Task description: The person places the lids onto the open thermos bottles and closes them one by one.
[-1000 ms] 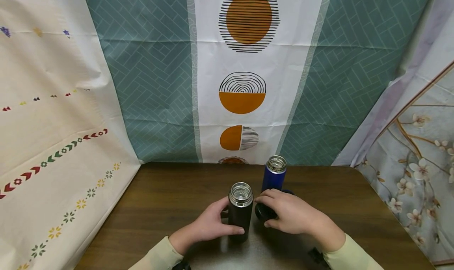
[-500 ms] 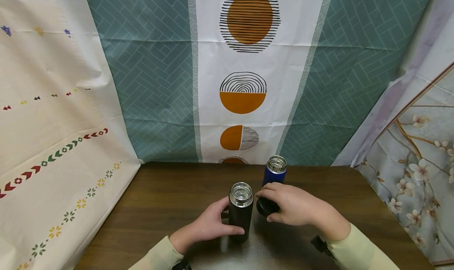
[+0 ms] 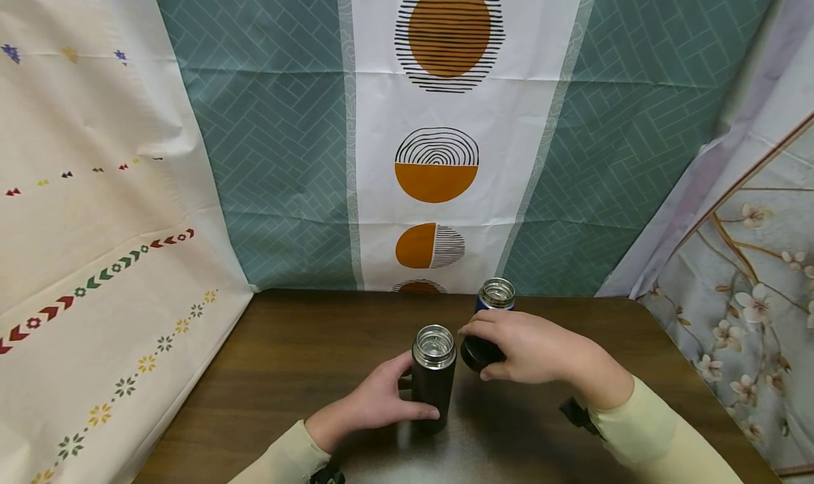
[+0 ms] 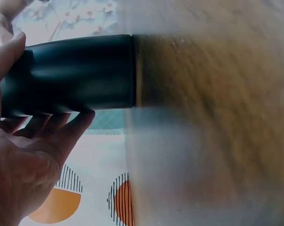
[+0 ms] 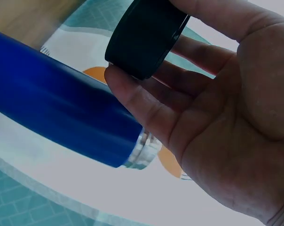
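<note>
On the brown table (image 3: 305, 343), left fingers (image 4: 76, 130) seemingly curl round the black bottle (image 3: 434, 386); right fingers (image 5: 138, 100) pinch the black cap (image 5: 144, 40).

You have a dark brown, wood-grained table (image 3: 280, 360) before you. Along its far side hangs a teal cloth (image 3: 280, 152), its pale central band (image 3: 376, 131) printed with orange rounds and black lines. On your left, a cream cloth (image 3: 95, 219) carries rows of small coloured motifs; on your right, a pale flowered cloth (image 3: 757, 304) shows white blossoms on brown branches.
</note>
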Motion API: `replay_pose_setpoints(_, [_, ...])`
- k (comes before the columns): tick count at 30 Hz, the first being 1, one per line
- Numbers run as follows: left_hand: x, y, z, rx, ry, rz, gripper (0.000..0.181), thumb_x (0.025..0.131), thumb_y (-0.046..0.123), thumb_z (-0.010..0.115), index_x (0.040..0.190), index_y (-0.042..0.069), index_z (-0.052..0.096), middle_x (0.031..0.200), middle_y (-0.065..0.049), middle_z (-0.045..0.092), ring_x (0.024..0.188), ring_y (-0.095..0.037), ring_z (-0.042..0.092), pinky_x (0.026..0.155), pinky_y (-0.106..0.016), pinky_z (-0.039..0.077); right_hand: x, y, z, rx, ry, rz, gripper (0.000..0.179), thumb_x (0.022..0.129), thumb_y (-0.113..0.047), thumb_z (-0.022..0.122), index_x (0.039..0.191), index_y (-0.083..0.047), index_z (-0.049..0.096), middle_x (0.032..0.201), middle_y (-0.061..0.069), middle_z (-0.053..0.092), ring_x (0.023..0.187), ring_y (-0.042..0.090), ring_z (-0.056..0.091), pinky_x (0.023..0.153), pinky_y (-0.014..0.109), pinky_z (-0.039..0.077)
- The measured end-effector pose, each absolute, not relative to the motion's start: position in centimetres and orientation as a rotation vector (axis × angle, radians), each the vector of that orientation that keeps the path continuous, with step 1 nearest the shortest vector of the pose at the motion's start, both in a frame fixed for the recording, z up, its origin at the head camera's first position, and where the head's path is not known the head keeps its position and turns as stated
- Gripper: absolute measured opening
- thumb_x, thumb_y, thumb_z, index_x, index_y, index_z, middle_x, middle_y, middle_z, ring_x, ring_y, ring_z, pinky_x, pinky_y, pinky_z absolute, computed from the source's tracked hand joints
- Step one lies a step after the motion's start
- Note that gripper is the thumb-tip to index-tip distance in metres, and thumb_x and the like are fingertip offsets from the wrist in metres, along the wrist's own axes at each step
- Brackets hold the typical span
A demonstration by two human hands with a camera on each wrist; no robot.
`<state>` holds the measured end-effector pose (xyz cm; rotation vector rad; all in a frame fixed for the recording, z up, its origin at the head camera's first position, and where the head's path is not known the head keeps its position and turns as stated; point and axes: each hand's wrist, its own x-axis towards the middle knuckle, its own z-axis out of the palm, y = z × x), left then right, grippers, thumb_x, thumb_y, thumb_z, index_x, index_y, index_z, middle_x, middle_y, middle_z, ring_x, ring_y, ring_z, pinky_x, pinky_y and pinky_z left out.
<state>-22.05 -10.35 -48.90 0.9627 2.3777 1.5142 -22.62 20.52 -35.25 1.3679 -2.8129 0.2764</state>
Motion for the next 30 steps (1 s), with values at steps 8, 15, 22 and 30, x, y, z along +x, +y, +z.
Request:
replay_pose_setpoints(8, [-22.3, -10.4, -49.0, 0.981, 2.379, 1.495, 0.076, 0.088, 0.037, 0.098, 0.153, 0.031, 0.058, 0.144, 0.010, 0.069, 0.132, -0.017, 0.065, 0.111, -0.048, 0.056, -22.9, 20.5, -33.5, 1.381, -2.802, 0.262, 0.062, 0.090, -0.026, 0.095, 0.145, -0.015, 0.069, 0.131, -0.006, 0.066, 0.115, 0.014, 0.065, 0.100, 0.042, 0.059])
replay_pose_setpoints(15, [-22.5, -10.3, -49.0, 0.968, 2.356, 1.498, 0.077, 0.088, 0.037, 0.098, 0.153, 0.032, 0.058, 0.145, 0.011, 0.068, 0.133, -0.017, 0.065, 0.111, -0.048, 0.055, -23.4, 20.5, -31.9, 1.375, -2.859, 0.288, 0.061, 0.093, -0.028, 0.094, 0.147, -0.018, 0.069, 0.135, -0.007, 0.066, 0.117, 0.015, 0.063, 0.101, 0.043, 0.059])
replay_pose_setpoints(22, [-22.6, -10.2, -48.9, 0.942, 2.361, 1.496, 0.078, 0.088, 0.037, 0.098, 0.154, 0.034, 0.058, 0.146, 0.012, 0.068, 0.136, -0.021, 0.064, 0.112, -0.051, 0.054, -23.9, 20.5, -30.5, 1.372, -2.894, 0.265, 0.061, 0.094, -0.031, 0.093, 0.147, -0.019, 0.068, 0.130, -0.008, 0.065, 0.112, 0.014, 0.063, 0.098, 0.043, 0.059])
replay_pose_setpoints(30, [-22.9, -10.0, -49.1, 0.949, 2.367, 1.497, 0.078, 0.088, 0.037, 0.098, 0.155, 0.033, 0.058, 0.146, 0.011, 0.068, 0.135, -0.020, 0.064, 0.112, -0.053, 0.055, -24.8, 20.5, -29.3, 1.404, -2.912, 0.327, 0.061, 0.094, -0.030, 0.093, 0.149, -0.016, 0.068, 0.138, -0.005, 0.067, 0.118, 0.017, 0.067, 0.103, 0.046, 0.058])
